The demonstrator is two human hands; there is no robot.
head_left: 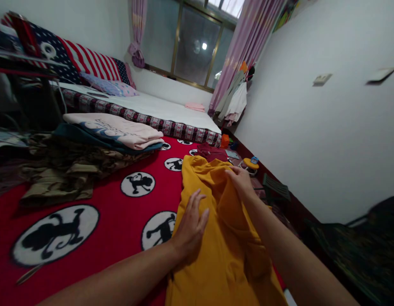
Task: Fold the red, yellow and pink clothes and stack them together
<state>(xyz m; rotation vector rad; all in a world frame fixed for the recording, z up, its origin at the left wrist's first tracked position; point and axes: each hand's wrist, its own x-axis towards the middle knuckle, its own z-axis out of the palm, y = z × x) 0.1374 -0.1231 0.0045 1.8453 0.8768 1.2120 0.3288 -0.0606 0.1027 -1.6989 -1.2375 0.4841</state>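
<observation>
A mustard-yellow garment (212,255) lies lengthwise on the red blanket, its far part rumpled and its near part running out of the bottom of the view. My left hand (192,225) rests on its left side, fingers stretched out and apart. Farther up, my right hand (240,180) pinches the garment's right edge between thumb and fingers and lifts a fold of it. Which part of the garment the fold belongs to, I cannot tell.
The red blanket (114,225) carries black monkey figures in white circles. To the left sit folded clothes (117,129) on camouflage clothing (66,170). A dark red folded garment (212,151) lies beyond the yellow one. Behind stands a bed (159,106); a white wall (327,140) bounds the right.
</observation>
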